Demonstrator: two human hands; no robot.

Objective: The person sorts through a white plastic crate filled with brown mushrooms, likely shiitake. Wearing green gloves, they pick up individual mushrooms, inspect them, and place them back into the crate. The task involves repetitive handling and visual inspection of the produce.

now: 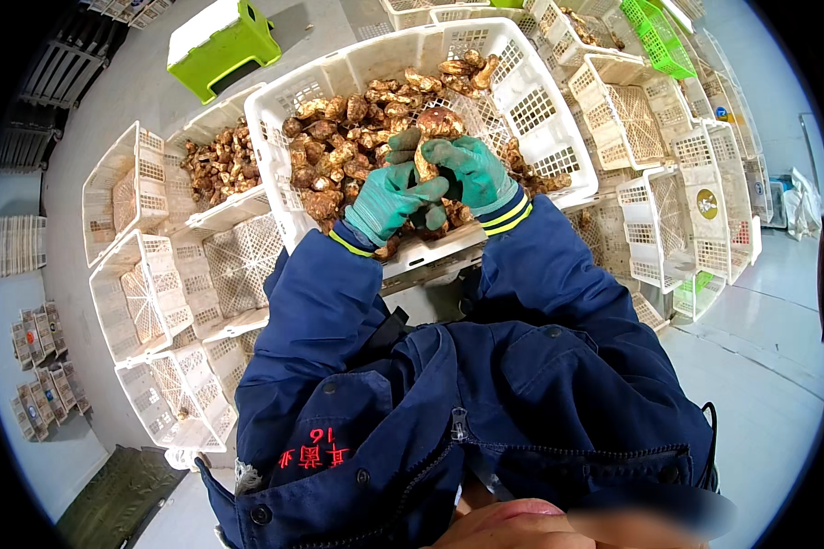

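A large brown-capped mushroom (441, 123) with a pale stem is held upright over a big white plastic crate (384, 51). My right hand (472, 168), in a green coated glove, has its fingers around the stem from the right. Close against the lower stem from the left is my left hand (395, 195), gloved alike, its fingers bent and apart; whether it grips the stem is hard to tell. Many soil-marked mushrooms (343, 154) fill the crate's left and middle, and more lie by its right wall and under my hands.
Left of the big crate, a smaller crate (213, 120) holds small mushrooms. White crates (237, 261) surround me on the left, with more crates (632, 123) stacked at the right. A green-and-white step stool (223, 44) stands beyond, and a green basket (656, 34) tops the far right crates.
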